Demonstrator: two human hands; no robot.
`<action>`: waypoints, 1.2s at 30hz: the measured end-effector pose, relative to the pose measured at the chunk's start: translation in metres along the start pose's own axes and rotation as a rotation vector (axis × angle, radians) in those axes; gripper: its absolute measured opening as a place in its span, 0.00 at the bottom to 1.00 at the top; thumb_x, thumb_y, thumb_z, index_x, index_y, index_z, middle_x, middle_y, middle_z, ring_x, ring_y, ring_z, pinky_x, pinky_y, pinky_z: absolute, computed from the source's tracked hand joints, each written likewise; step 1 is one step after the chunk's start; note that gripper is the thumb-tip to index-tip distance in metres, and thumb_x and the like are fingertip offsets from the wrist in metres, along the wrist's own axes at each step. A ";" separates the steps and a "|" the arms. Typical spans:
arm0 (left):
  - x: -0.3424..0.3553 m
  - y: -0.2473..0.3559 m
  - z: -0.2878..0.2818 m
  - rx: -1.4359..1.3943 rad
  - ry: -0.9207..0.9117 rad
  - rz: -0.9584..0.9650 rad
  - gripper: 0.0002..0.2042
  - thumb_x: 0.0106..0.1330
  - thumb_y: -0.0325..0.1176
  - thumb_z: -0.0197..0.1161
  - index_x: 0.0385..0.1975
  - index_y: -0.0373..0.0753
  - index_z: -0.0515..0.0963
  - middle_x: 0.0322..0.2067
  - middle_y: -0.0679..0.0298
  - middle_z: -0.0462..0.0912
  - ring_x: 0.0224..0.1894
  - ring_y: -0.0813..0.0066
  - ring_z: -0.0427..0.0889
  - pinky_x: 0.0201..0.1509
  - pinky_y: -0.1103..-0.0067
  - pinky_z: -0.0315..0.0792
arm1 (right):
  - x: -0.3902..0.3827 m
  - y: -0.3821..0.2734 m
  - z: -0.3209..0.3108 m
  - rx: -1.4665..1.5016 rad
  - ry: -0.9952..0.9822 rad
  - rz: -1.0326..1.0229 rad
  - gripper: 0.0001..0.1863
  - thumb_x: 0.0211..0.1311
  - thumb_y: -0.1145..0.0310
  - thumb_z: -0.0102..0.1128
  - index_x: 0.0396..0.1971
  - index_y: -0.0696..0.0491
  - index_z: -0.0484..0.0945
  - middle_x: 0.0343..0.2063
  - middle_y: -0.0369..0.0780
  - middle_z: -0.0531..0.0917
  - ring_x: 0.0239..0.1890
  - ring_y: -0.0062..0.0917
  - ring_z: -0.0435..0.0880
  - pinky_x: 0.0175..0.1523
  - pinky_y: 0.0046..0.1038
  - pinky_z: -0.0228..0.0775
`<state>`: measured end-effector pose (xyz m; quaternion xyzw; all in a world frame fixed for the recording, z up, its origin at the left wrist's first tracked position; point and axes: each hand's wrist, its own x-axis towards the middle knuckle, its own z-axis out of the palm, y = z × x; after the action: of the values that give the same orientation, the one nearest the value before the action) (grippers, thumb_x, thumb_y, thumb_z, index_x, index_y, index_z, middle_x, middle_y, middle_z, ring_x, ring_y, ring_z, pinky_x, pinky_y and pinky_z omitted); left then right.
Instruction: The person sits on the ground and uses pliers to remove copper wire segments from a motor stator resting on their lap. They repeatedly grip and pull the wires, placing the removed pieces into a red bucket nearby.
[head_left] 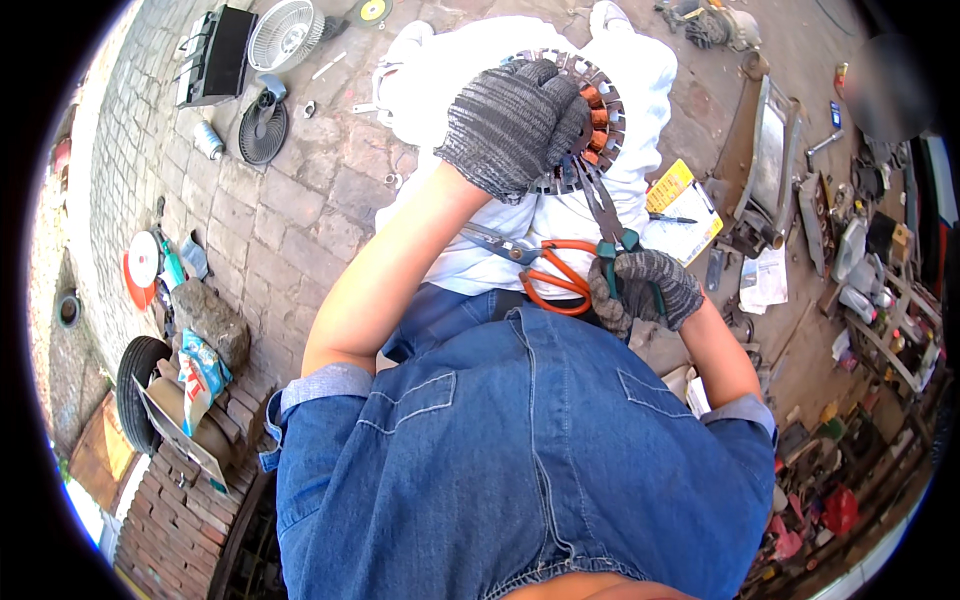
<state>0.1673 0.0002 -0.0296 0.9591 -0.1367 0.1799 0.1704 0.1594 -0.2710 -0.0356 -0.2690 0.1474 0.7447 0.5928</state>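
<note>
My left hand (512, 128), in a grey striped knit glove, is closed over the left part of a round motor stator (606, 128) with copper windings and a toothed metal rim. The stator rests over my lap on white cloth (455, 55). In my gloved right hand (655, 288) are long-nose pliers (600, 203) with green handles; their jaws point up to the stator's lower edge. Whether the tips grip a winding is too small to tell. Shears with orange handles (560, 275) lie across my lap beside the right hand. The glove hides much of the stator.
A yellow-and-white paper (685, 215) with a pen lies to the right, near a metal frame (768, 150). Cluttered shelves (895, 310) line the far right. On the left paving are a white fan grille (285, 35), a black box (215, 55), a tyre (140, 395) and a stone (210, 322).
</note>
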 end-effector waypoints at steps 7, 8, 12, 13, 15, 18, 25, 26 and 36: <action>-0.002 0.007 0.000 0.065 -0.007 -0.097 0.11 0.60 0.44 0.55 0.31 0.45 0.79 0.33 0.63 0.78 0.40 0.65 0.79 0.39 0.67 0.74 | 0.001 0.007 0.010 -0.103 0.192 -0.068 0.15 0.62 0.58 0.56 0.34 0.57 0.76 0.23 0.41 0.79 0.24 0.27 0.79 0.28 0.28 0.71; -0.001 0.008 0.000 0.029 -0.025 -0.120 0.12 0.61 0.44 0.55 0.32 0.44 0.78 0.33 0.61 0.78 0.38 0.62 0.78 0.40 0.66 0.73 | 0.001 0.008 0.010 -0.125 0.226 -0.073 0.15 0.62 0.59 0.56 0.34 0.57 0.76 0.23 0.40 0.79 0.23 0.27 0.79 0.27 0.28 0.71; 0.000 0.009 -0.002 -0.053 -0.021 -0.159 0.13 0.63 0.45 0.55 0.33 0.41 0.77 0.31 0.56 0.77 0.36 0.56 0.78 0.40 0.65 0.72 | -0.001 0.008 0.018 -0.250 0.347 -0.099 0.13 0.63 0.60 0.56 0.33 0.56 0.76 0.21 0.40 0.79 0.21 0.25 0.79 0.26 0.26 0.71; 0.000 0.009 -0.001 -0.058 -0.005 -0.160 0.13 0.63 0.45 0.56 0.32 0.41 0.77 0.31 0.56 0.77 0.36 0.57 0.78 0.40 0.65 0.72 | -0.001 0.008 0.018 -0.278 0.357 -0.102 0.13 0.63 0.60 0.56 0.33 0.56 0.76 0.21 0.40 0.79 0.21 0.26 0.79 0.26 0.26 0.72; -0.001 0.009 0.003 -0.057 0.030 -0.159 0.13 0.62 0.45 0.56 0.32 0.42 0.77 0.31 0.56 0.77 0.36 0.57 0.78 0.40 0.65 0.72 | -0.001 0.008 0.019 -0.332 0.377 -0.111 0.14 0.63 0.60 0.56 0.33 0.56 0.76 0.20 0.40 0.79 0.21 0.26 0.79 0.26 0.26 0.72; -0.001 0.008 0.002 -0.064 -0.037 -0.153 0.13 0.61 0.44 0.56 0.36 0.43 0.78 0.36 0.58 0.79 0.40 0.60 0.79 0.40 0.65 0.73 | -0.001 0.008 0.027 -0.353 0.435 -0.104 0.15 0.61 0.60 0.57 0.36 0.59 0.76 0.23 0.41 0.81 0.24 0.28 0.81 0.29 0.26 0.74; -0.005 0.004 0.005 -0.081 0.020 -0.148 0.14 0.60 0.45 0.57 0.38 0.42 0.78 0.37 0.58 0.80 0.40 0.59 0.79 0.42 0.64 0.73 | -0.009 0.005 0.021 -0.361 0.289 -0.116 0.26 0.52 0.70 0.62 0.52 0.62 0.71 0.43 0.48 0.81 0.45 0.35 0.82 0.50 0.33 0.75; -0.005 0.004 0.004 -0.086 0.041 -0.141 0.14 0.60 0.45 0.57 0.36 0.42 0.79 0.35 0.58 0.80 0.38 0.58 0.79 0.40 0.65 0.73 | -0.009 0.005 0.019 -0.363 0.267 -0.108 0.28 0.51 0.70 0.63 0.53 0.63 0.70 0.46 0.49 0.80 0.47 0.36 0.81 0.52 0.35 0.73; -0.009 -0.002 0.011 -0.171 0.130 -0.072 0.10 0.59 0.44 0.58 0.34 0.47 0.80 0.33 0.62 0.79 0.34 0.60 0.78 0.35 0.66 0.72 | -0.024 -0.009 0.036 -0.258 0.282 -0.006 0.37 0.40 0.76 0.61 0.58 0.64 0.66 0.52 0.52 0.76 0.53 0.40 0.78 0.57 0.39 0.70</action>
<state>0.1626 -0.0005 -0.0430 0.9317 -0.1057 0.2232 0.2663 0.1638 -0.2682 0.0081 -0.4449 0.1313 0.7106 0.5291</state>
